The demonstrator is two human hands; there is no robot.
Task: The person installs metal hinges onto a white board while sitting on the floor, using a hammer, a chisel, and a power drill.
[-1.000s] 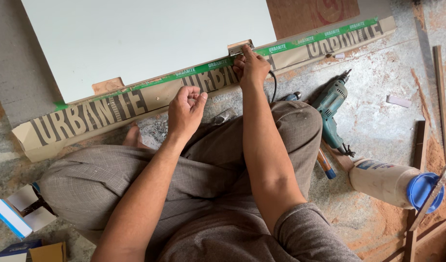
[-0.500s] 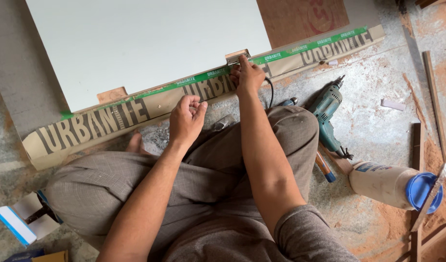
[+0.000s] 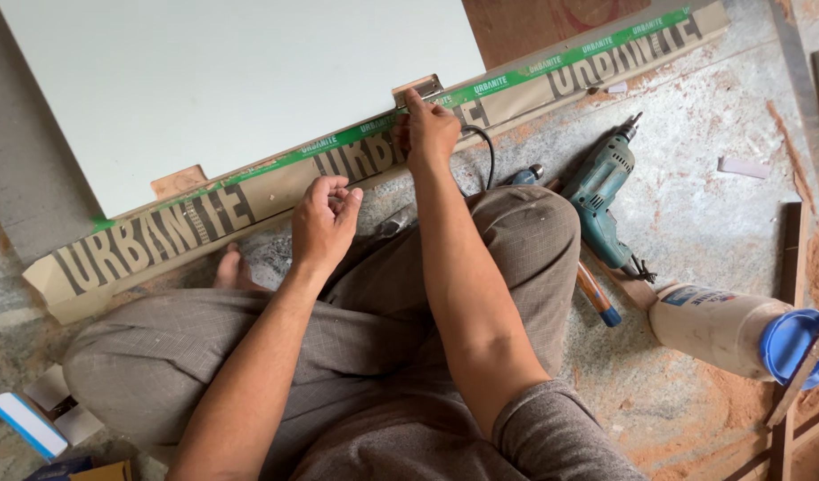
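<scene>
Two bare hands work over a seated person's crossed legs. The right hand [image 3: 430, 132] reaches forward with its fingers closed on a small metal hinge piece [image 3: 420, 91] at the lower edge of one large white flat panel [image 3: 240, 80], the fingertips pinching at the metal where it meets the board. The left hand [image 3: 325, 218] hovers above the knee, fingers curled loosely inward (whether it holds something small inside the curl cannot be told).

One long brown cardboard strip with dark lettering [image 3: 151, 245] runs along the panel's lower edge, topped by one green tape band [image 3: 552, 64] that passes right by the hinge. Two small wooden blocks show at that edge: one behind the hinge, and one further left [image 3: 178, 181]. One black cable [image 3: 485, 151] loops from near the right hand down behind the knee.

To the right of the knee lies one teal electric drill [image 3: 603, 198] on the dusty stone floor [image 3: 695, 142], its bit pointing away from the person. Just below it lies one orange-and-blue handled tool [image 3: 597, 298], and further right one white plastic bottle with a blue cap [image 3: 739, 331], on its side. One bare foot [image 3: 231, 267] peeks out beside the cardboard strip. At lower left sits one small white-and-blue box [image 3: 31, 423]. Several wooden slats [image 3: 793, 258] lie along the right edge.
</scene>
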